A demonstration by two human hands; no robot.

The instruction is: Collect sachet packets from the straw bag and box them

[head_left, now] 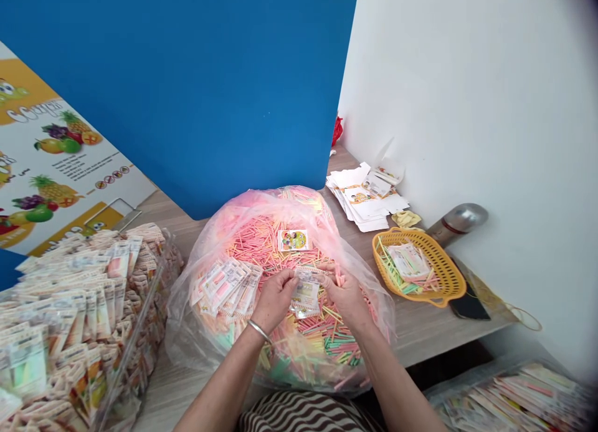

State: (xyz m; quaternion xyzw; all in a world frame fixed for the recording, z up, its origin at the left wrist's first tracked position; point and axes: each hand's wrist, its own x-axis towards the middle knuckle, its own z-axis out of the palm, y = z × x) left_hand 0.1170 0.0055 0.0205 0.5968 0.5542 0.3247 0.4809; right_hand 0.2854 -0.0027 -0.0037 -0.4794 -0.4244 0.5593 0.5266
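A strip of printed sachets (306, 292) is pinched between the left hand (275, 301) and the right hand (346, 295), the fingers (290, 283) closed narrowly on it, though the right grip appears partly hidden. The strip is held over a clear plastic bag (184, 332) of pastel sticks, near a heap of bagged sachets (70, 332) on the left; bare tabletop (415, 335) is left before an orange basket (448, 282) on the right.

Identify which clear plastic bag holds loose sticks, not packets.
The large clear plastic bag in the middle, full of loose pink, yellow and green sticks; the bags at left and lower right hold printed packets.
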